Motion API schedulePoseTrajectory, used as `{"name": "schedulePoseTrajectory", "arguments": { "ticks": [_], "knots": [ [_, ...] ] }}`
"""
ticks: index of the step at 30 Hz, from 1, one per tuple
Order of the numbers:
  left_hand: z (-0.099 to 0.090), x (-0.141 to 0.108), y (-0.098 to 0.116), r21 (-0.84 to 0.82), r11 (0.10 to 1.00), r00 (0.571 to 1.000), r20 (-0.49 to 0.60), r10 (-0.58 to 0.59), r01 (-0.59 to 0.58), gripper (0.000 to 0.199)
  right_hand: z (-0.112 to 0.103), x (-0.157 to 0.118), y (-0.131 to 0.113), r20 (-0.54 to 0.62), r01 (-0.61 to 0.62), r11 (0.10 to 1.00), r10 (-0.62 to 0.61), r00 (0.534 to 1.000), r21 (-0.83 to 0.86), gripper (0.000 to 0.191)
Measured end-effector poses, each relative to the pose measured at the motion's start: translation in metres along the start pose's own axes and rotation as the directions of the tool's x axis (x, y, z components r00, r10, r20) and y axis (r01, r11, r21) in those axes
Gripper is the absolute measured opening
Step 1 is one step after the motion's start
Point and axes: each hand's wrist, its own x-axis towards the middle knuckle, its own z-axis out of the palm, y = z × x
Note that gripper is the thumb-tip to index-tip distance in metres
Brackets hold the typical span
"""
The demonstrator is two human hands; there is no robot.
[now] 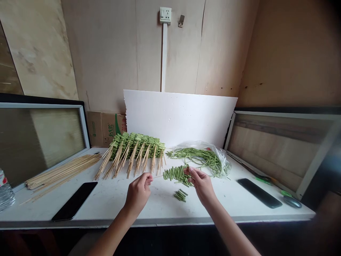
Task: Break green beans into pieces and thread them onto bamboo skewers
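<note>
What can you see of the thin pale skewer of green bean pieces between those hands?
The thin pale skewer, wooden-looking, carries short green bean pieces threaded crosswise, side by side. It is held roughly level above the white tabletop. The left hand grips its bare end; the right hand is at the bean-loaded end, its exact grip unclear.

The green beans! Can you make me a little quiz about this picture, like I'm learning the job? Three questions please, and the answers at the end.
1. True or false: of the two hands, the left hand holds the skewer threaded with bean pieces.

2. What are the long beans lying with?
A) a bottle
B) a clear plastic bag
C) a cardboard box

3. Fill the gap: in the picture, the bundle of bare sticks lies to the ____ of the stacked bean skewers.

Key: 1. True; 2. B; 3. left.
</note>
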Motion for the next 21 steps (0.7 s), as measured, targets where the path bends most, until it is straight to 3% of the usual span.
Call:
{"name": "schedulePoseTrajectory", "arguments": {
  "ticks": [9,17,21],
  "knots": [
    [0.000,0.000,0.001,0.033,0.996,0.994,-0.067,0.083,-0.081,0.030,0.006,-0.007,0.004,-0.089,0.073,0.996,-0.077,0.993,-0.047,0.034],
    [-0.002,0.002,0.002,0.016,0.998,0.993,-0.098,0.063,-0.062,0.031,0.012,-0.008,-0.001,-0.075,-0.070,0.983,0.084,0.994,0.169,0.035],
    [-0.003,0.002,0.002,0.021,0.997,0.993,-0.093,0.077,-0.075,0.032,0.009,-0.006,0.000,-0.067,-0.050,0.988,0.061,0.996,0.147,0.030]
  ]
}}
